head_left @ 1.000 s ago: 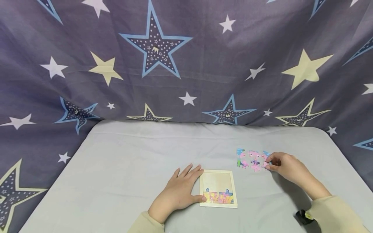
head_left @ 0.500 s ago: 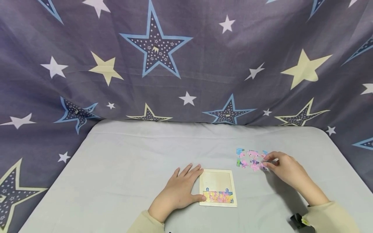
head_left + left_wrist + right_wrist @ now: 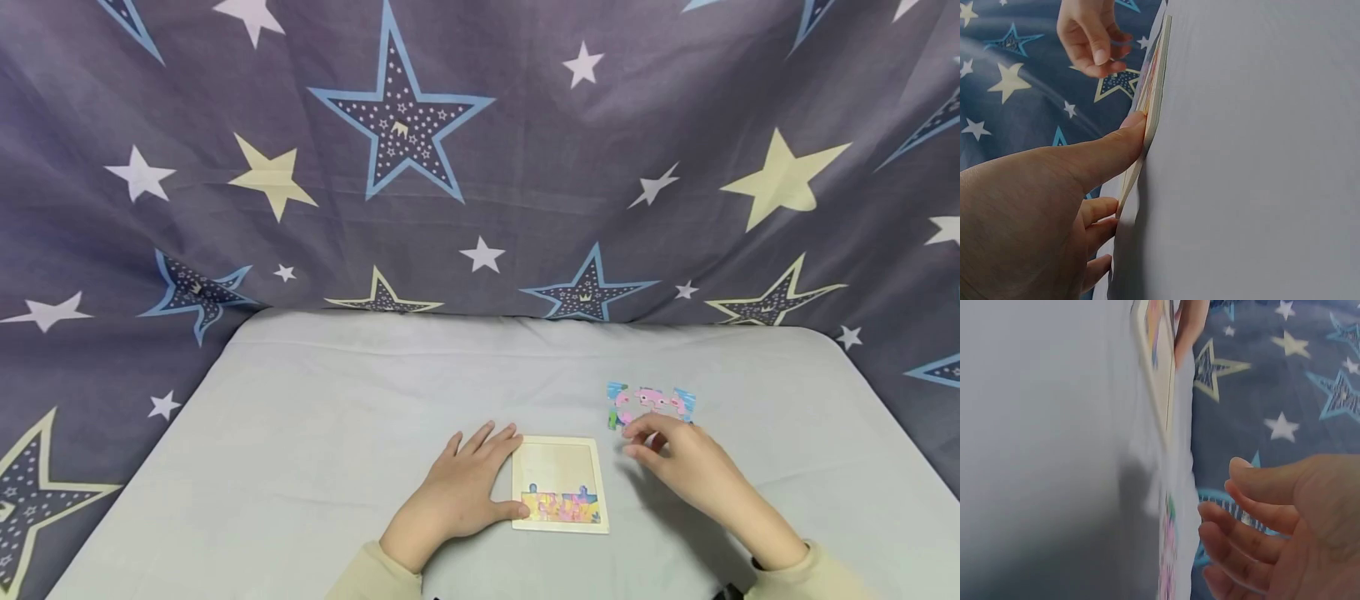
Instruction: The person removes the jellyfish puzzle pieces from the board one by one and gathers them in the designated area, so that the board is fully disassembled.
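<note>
My left hand [image 3: 465, 492] lies with spread fingers along the left side of a square wooden puzzle tray [image 3: 562, 527], its thumb on the lower left corner. In the left wrist view the thumb presses the tray's edge [image 3: 1159, 94], with the other fingers beside it. Joined jigsaw pieces [image 3: 558, 507] in yellow, pink and blue fill the tray's lower part; bare wood shows above. My right hand [image 3: 686, 458] hovers right of the tray, fingers loosely bent. Nothing shows between its thumb and fingertips in the right wrist view [image 3: 1285, 525]. It partly hides the loose jigsaw pieces [image 3: 651, 398] behind it.
The tray and pieces lie on a pale grey cloth-covered table [image 3: 337, 417]. Behind it hangs a dark curtain [image 3: 525, 183] printed with stars, reaching down both sides. Loose pieces in pink, blue and green are spread to the tray's upper right.
My right hand has moved left and nearer, from the right end of the loose pieces toward the tray, uncovering the rightmost ones. My left hand keeps its place on the tray.
</note>
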Available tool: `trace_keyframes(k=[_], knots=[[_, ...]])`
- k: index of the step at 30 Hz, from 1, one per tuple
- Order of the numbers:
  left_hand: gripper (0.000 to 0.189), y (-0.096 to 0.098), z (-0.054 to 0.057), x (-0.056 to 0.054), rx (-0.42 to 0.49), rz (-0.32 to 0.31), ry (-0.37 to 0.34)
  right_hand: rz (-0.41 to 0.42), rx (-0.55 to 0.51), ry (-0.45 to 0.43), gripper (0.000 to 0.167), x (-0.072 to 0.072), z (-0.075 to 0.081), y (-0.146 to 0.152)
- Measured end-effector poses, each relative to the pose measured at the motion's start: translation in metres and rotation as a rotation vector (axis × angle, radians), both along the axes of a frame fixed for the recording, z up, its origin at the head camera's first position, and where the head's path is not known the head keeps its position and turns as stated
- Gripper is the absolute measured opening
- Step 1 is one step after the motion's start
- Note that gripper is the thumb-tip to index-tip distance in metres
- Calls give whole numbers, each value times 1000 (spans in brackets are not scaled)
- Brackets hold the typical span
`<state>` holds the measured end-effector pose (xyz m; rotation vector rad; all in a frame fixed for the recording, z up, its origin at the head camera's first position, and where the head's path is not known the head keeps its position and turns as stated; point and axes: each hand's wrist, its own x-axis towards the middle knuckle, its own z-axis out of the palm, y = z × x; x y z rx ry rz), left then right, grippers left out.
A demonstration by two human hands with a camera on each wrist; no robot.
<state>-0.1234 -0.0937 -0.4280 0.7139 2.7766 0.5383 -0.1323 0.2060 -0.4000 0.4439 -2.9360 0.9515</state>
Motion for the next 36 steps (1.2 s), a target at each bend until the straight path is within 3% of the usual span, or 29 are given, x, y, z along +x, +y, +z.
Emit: trace_keyframes(k=[8, 17, 22, 36], knots=[[87, -1, 0, -1, -2, -7, -17, 104, -55, 4, 10, 7, -5, -32], [96, -5, -1, -3, 5, -33, -48, 257, -97, -113, 10, 13, -8, -58], [104, -7, -1, -4, 6, -47, -63, 292, -57, -111, 13, 14, -11, -71], [104, -6, -1, -4, 16, -36, -50, 320, 102, -89, 32, 20, -13, -92]])
